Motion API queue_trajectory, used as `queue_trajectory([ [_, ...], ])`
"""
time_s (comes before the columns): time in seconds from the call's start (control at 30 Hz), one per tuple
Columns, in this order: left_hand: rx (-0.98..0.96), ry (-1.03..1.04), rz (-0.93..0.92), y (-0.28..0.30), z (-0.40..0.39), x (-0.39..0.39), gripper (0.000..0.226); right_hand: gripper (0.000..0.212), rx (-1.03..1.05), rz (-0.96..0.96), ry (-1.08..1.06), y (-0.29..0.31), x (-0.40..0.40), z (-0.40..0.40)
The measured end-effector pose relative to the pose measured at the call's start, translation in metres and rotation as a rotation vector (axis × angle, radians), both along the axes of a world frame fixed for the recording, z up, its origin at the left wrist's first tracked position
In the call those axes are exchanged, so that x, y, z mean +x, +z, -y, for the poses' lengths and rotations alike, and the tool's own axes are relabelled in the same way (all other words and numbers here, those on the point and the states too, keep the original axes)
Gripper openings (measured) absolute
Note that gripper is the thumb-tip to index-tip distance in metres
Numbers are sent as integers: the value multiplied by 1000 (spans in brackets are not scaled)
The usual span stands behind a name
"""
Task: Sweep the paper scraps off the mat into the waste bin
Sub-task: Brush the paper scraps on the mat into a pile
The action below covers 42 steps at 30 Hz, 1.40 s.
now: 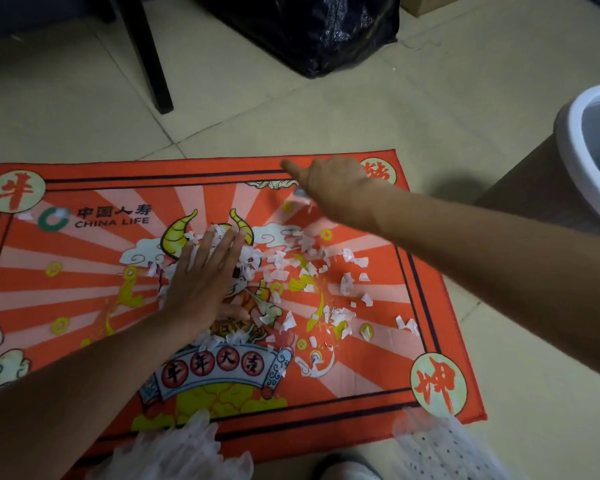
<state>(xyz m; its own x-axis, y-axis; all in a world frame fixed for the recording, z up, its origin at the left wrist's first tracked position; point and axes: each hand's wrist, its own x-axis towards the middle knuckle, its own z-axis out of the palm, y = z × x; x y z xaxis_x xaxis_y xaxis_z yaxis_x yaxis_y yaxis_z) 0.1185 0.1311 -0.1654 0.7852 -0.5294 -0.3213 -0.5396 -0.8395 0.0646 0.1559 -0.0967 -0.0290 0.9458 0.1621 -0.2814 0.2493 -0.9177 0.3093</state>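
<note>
Left hand: fingers straight and slightly spread, palm down, pressing flat on a heap of white torn paper scraps at the centre of the mat. Scraps show around the fingertips and along the thumb side.

Right hand: reaches to the mat's far edge at 1 o'clock, seen from the back and blurred. One finger points out toward 10 o'clock; how the other fingers lie cannot be told. It holds nothing visible.

Red-orange rectangular fabric mat: flat-woven, printed with pale sunburst rays, a horned cartoon ox, gold coins, round cream medallions in the corners and the words "CHINA LIFE". It lies flat on the floor, its right end slightly skewed.

Paper scraps: small, thin, irregular, ragged-edged. Densest under and beside the left hand; looser scatter runs from centre toward 3 o'clock, with a few near the right border and one or two near the logo at 10 o'clock.

White round plastic waste bin: smooth thick rim, grey inside, on the floor at 2 o'clock, well apart from the mat.

Cream glossy tiled floor.

Black crinkled plastic bag: at 12 o'clock.

Dark straight furniture leg: at 11 o'clock.
</note>
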Motion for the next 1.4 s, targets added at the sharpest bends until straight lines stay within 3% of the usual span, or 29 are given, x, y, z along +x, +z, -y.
queue_trajectory([
  [0.13, -32, 14, -3, 3, -13, 6, 143, 86, -49, -4, -74, -9, 17, 16],
  [0.33, -12, -9, 4, 3, -31, 9, 144, 89, -50, -97, 94, -44, 7, 1],
  [0.6, 36, 49, -17, 9, -40, 0, 141, 88, 33, -170, 215, -33, -24, -40],
  [0.93, -78, 280, -89, 18, -65, -1, 137, 90, 17, -159, 217, -20, -29, -66],
  [1.2, 132, 143, -161, 24, -94, -8, 155, 93, -53, -85, 102, -15, -15, -34],
  [1.4, 99, 112, -140, 26, -84, -8, 159, 93, -22, -145, 150, -36, -28, -55],
])
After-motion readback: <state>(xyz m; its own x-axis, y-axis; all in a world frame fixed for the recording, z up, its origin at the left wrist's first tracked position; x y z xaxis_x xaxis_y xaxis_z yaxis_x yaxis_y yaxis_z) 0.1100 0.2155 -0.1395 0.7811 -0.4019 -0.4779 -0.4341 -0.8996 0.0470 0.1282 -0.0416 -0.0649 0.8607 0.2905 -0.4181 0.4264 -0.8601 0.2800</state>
